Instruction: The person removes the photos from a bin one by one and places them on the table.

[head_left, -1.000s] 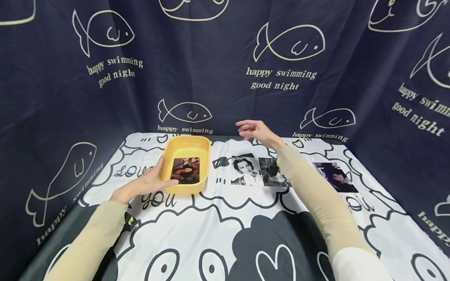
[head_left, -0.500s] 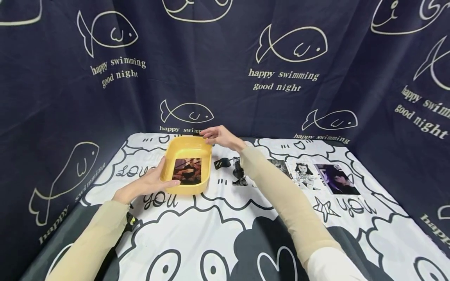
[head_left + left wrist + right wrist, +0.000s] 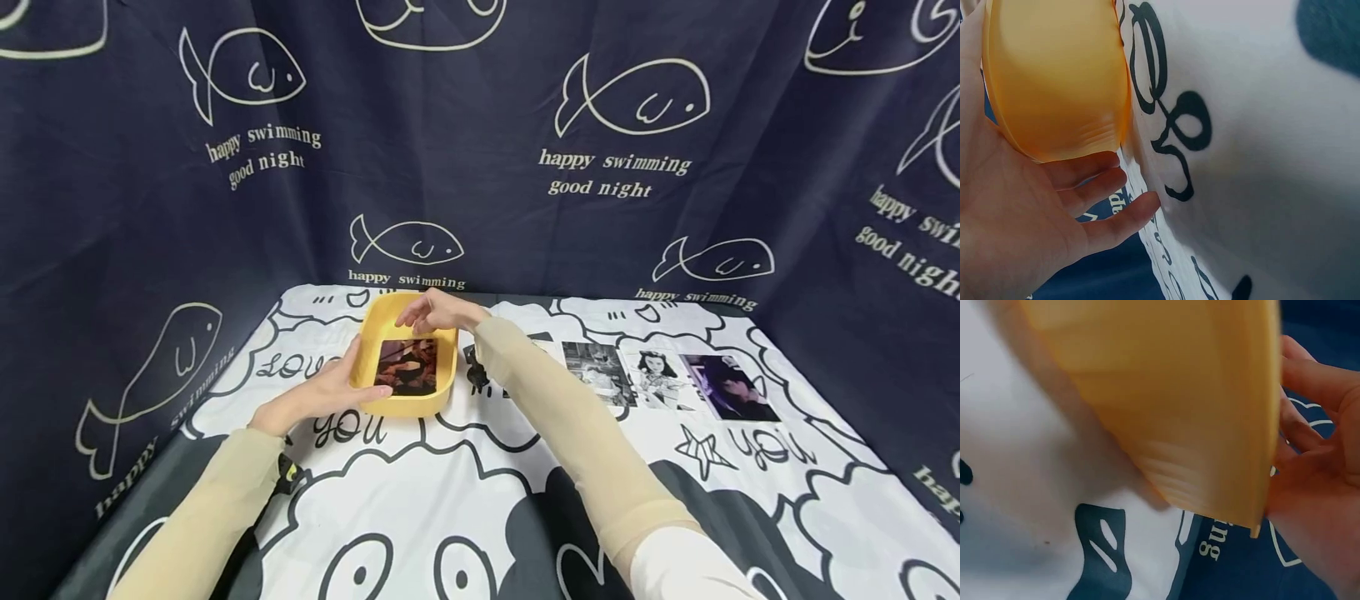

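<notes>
The yellow tub (image 3: 405, 407) sits gripped between the thumb and fingers of the left hand (image 3: 322, 393), a dark picture (image 3: 407, 367) inside it near the loosely bent, seemingly unladen fingers of the right hand (image 3: 433, 312), other pictures (image 3: 598, 372) rightward of those on the table (image 3: 390, 492).

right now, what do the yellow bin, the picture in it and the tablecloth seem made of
Yellow bin: probably smooth plastic, its walls evenly coloured with a soft sheen.
Picture: likely printed paper or card, flat with straight edges; finish unclear.
Tablecloth: apparently matte printed fabric, showing soft wrinkles.
</notes>
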A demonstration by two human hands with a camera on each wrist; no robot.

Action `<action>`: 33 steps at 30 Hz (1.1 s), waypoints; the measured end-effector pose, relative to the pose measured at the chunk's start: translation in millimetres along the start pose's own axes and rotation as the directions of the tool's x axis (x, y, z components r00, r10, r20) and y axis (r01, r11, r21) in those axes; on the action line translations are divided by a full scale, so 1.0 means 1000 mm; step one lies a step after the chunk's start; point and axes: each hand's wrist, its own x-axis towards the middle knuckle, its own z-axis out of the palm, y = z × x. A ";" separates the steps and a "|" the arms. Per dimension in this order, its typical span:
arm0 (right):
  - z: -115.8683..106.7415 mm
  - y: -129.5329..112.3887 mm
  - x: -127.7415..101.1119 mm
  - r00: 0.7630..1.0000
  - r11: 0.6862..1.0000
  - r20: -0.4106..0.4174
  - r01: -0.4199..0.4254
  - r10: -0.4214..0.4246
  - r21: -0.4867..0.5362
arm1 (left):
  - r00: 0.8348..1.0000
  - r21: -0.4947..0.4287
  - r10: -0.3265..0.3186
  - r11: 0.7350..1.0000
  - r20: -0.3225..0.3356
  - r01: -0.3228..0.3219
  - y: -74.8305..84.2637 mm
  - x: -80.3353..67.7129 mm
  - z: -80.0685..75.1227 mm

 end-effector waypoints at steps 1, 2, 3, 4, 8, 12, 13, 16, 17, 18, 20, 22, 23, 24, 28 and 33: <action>0.001 0.001 0.002 1.000 1.000 0.017 0.001 0.000 -0.022 | 1.000 -0.004 -0.003 1.000 0.001 0.003 0.000 0.000 0.000; 0.001 0.001 0.003 1.000 0.999 0.027 0.002 -0.001 -0.053 | 1.000 -0.005 -0.005 1.000 0.002 0.005 0.000 0.000 0.000; 0.002 0.001 0.004 1.000 0.997 0.031 0.004 -0.002 -0.081 | 1.000 -0.004 -0.005 1.000 0.004 0.005 0.000 0.000 0.001; 0.002 0.002 0.005 1.000 0.993 0.031 0.005 -0.002 -0.117 | 1.000 -0.003 -0.008 1.000 0.005 0.008 0.000 0.000 0.001; 0.003 0.002 0.008 0.999 0.971 0.026 -0.012 0.019 -0.239 | 1.000 0.003 -0.012 1.000 0.006 0.012 0.001 0.001 0.001; 0.005 0.003 0.011 0.998 0.961 0.034 -0.038 0.049 -0.273 | 1.000 0.006 -0.003 1.000 -0.004 0.003 0.001 0.001 0.000; 0.005 0.004 0.012 0.998 0.960 0.033 -0.042 0.053 -0.277 | 1.000 0.008 -0.005 1.000 -0.005 0.005 0.001 0.001 0.000; 0.007 0.005 0.014 0.997 0.954 0.038 -0.050 0.064 -0.295 | 1.000 0.013 -0.016 1.000 -0.003 0.016 0.001 0.001 0.001; 0.007 0.005 0.015 0.997 0.950 0.045 -0.046 0.063 -0.309 | 1.000 0.012 -0.021 1.000 -0.001 0.021 0.001 0.000 0.001; 0.008 0.006 0.015 0.997 0.947 0.051 -0.045 0.065 -0.317 | 1.000 0.015 -0.026 1.000 0.002 0.026 0.001 0.000 0.001; 0.009 0.007 0.016 0.996 0.933 0.059 -0.043 0.069 -0.357 | 1.000 0.015 -0.028 1.000 0.004 0.027 0.001 0.000 0.002; 0.010 0.006 0.015 0.995 0.927 0.066 -0.049 0.079 -0.372 | 1.000 0.013 -0.030 0.999 0.003 0.030 0.001 -0.001 0.002; 0.011 0.005 0.015 0.994 0.922 0.067 -0.054 0.086 -0.384 | 0.999 0.016 -0.033 0.999 0.004 0.033 0.001 -0.001 0.002; 0.012 0.005 0.015 0.993 0.916 0.064 -0.062 0.095 -0.396 | 0.999 0.018 -0.033 0.999 0.003 0.032 0.001 -0.002 0.002; 0.015 0.003 0.014 0.990 0.903 0.043 -0.106 0.136 -0.417 | 0.999 0.020 -0.032 0.999 0.003 0.032 0.001 -0.002 0.001; 0.017 0.002 0.015 0.986 0.875 0.019 -0.137 0.165 -0.464 | 0.999 0.027 -0.047 0.999 0.006 0.047 0.000 0.000 0.001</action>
